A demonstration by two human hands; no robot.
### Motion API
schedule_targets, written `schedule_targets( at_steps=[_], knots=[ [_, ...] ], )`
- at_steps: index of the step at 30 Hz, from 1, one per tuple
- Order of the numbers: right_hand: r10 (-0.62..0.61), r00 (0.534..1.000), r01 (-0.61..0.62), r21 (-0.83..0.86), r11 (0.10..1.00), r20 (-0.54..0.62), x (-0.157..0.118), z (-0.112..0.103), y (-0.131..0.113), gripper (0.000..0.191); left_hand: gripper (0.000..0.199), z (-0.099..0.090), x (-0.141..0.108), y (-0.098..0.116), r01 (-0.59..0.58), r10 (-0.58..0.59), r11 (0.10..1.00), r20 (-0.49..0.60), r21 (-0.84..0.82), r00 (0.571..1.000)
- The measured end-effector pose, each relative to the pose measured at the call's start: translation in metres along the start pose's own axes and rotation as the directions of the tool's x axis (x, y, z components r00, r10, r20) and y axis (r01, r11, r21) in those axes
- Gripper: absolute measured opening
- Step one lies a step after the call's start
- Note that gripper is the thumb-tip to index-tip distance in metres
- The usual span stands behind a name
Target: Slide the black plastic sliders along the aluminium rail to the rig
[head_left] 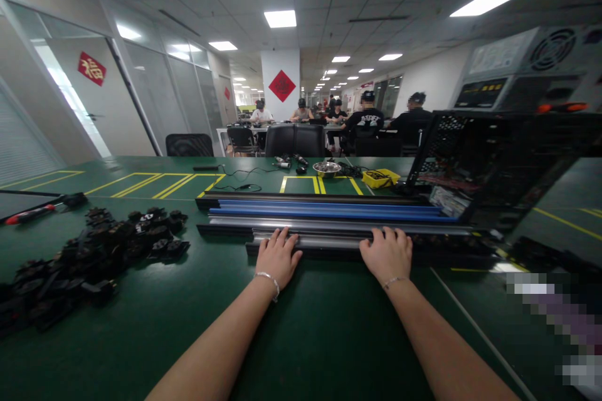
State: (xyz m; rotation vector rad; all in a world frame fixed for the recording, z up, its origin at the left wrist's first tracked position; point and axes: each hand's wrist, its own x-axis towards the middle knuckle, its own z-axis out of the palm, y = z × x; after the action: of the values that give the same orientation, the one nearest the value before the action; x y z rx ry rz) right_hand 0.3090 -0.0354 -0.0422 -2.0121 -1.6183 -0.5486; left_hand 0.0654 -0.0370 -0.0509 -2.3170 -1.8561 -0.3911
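Several long rails lie side by side across the green table (pixel 301 326), among them a blue rail (pixel 329 210) and a silver one (pixel 324 225). My left hand (pixel 278 258) rests on the left part of the nearest silver and black rail (pixel 329 242), its fingers spread slightly over the top. Farther right on the same rail lies my right hand (pixel 388 255), palm down with fingers apart. Neither hand is wrapped round anything. Each wrist has a thin bracelet.
Black plastic parts (pixel 94 250) are heaped at the left, near a red-handled tool (pixel 31 214). An open computer case (pixel 508 163) stands at the right. A metal bowl (pixel 327 168) and a yellow tray (pixel 380 178) sit behind the rails. People sit at far tables.
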Motion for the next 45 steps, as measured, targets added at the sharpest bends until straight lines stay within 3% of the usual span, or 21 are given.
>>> schedule_targets(
  at_steps=[11, 18, 23, 34, 45],
  knots=[
    [-0.097, 0.995, 0.099, 0.061, 0.993, -0.035, 0.005, 0.008, 0.003, 0.033, 0.048, 0.001, 0.0, -0.001, -0.003, 0.003, 1.0, -0.006, 0.002, 1.0],
    [0.058, 0.998, -0.059, 0.094, 0.994, 0.015, 0.008, 0.01, 0.012, 0.038, 0.047, 0.003, 0.0, -0.002, -0.01, 0.01, 1.0, -0.012, -0.002, 1.0],
    [0.035, 0.998, -0.043, 0.136, 0.99, 0.056, 0.008, 0.009, 0.01, 0.04, 0.046, 0.003, 0.0, -0.002, -0.014, 0.014, 1.0, -0.011, 0.002, 1.0],
    [-0.029, 0.995, 0.044, 0.162, 0.986, -0.098, 0.007, 0.021, 0.009, 0.035, 0.045, 0.005, -0.001, -0.002, -0.017, 0.017, 1.0, -0.053, 0.006, 0.998],
    [-0.054, 0.991, 0.081, 0.227, 0.97, -0.122, 0.004, 0.017, 0.002, 0.033, 0.044, 0.007, -0.001, -0.003, -0.023, 0.023, 1.0, -0.073, 0.002, 0.997]
  ],
)
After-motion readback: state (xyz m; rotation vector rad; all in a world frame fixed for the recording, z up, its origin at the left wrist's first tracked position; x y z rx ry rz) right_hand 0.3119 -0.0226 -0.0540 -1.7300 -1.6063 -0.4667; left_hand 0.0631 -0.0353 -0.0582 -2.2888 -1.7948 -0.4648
